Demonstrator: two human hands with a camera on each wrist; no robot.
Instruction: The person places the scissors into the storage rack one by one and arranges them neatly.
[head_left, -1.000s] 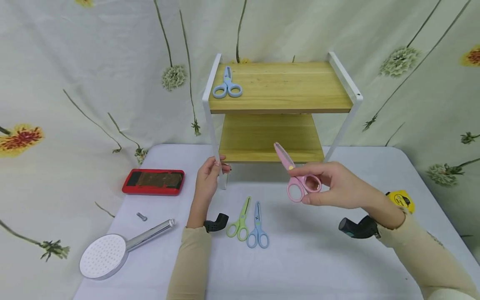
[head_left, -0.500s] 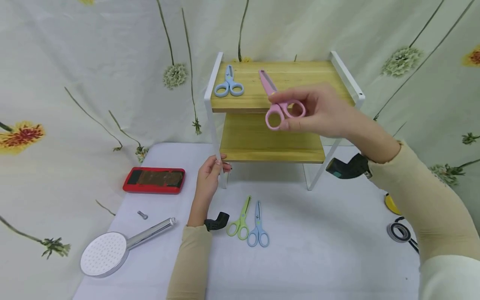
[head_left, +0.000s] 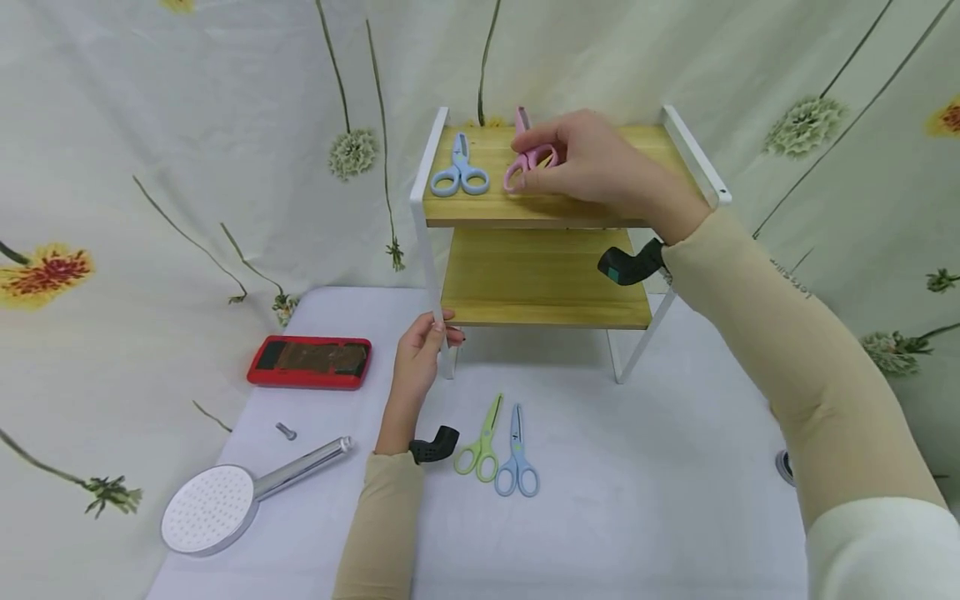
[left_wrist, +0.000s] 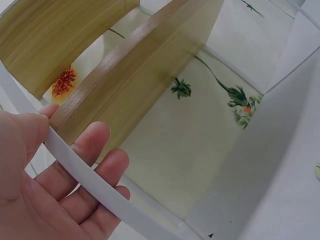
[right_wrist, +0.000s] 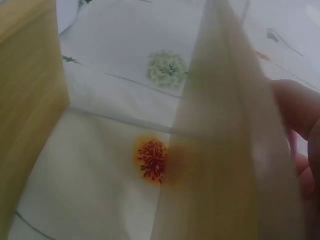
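Over the top board of a two-tier wooden shelf (head_left: 600,200) with white metal sides, my right hand (head_left: 592,162) pinches pink scissors (head_left: 517,172) by their handles, blades pointing to the back. Whether the scissors touch the board I cannot tell. Just left of them, blue scissors (head_left: 460,171) lie on the same board. My left hand (head_left: 418,350) grips the shelf's left white upright at the lower board's height; in the left wrist view its thumb and fingers (left_wrist: 112,167) lie around the white bar. The right wrist view shows the right hand (right_wrist: 302,125) partly, behind the board's edge.
Green scissors (head_left: 480,446) and other blue scissors (head_left: 517,458) lie on the white tablecloth before the shelf. To the left are a red case (head_left: 309,362), a bolt (head_left: 286,431) and a shower head (head_left: 213,508). A dark roll (head_left: 784,467) shows partly beside the right sleeve.
My right hand has carried the pink scissors up from in front of the lower board, then back and left to the top board. The left hand has stayed on the upright.
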